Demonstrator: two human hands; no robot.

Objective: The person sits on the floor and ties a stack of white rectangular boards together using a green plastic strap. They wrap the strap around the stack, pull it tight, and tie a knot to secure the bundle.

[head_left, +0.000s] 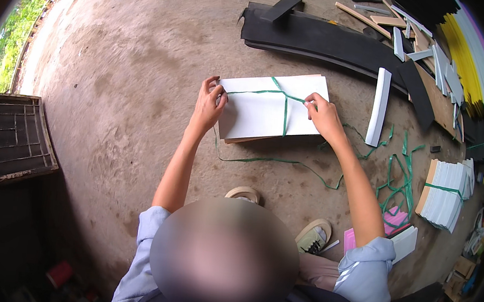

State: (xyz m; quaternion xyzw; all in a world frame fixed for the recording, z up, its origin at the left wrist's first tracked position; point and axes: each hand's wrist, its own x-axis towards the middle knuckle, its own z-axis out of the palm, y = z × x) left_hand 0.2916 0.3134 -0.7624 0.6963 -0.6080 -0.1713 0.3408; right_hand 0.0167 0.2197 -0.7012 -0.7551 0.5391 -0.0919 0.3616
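A stack of white rectangular sheets (pixel 251 117) lies on the concrete floor, with a brownish layer showing under its near edge. Green plastic twine (pixel 285 115) crosses over its top, one strand lengthwise and one across. At the stack's left end, my left hand (pixel 207 105) pinches the twine near the far left corner. Toward the right end, my right hand (pixel 322 117) has its fingers closed on the same lengthwise strand. A loose length of twine trails from the left end along the floor in front of the stack.
Long black foam-like strips (pixel 317 39) lie beyond the stack, with a heap of offcuts (pixel 437 65) at the far right. A white strip (pixel 378 106), tangled green twine (pixel 397 177) and a tied bundle of white sheets (pixel 445 191) lie to the right. A dark metal-framed panel (pixel 7 137) stands left.
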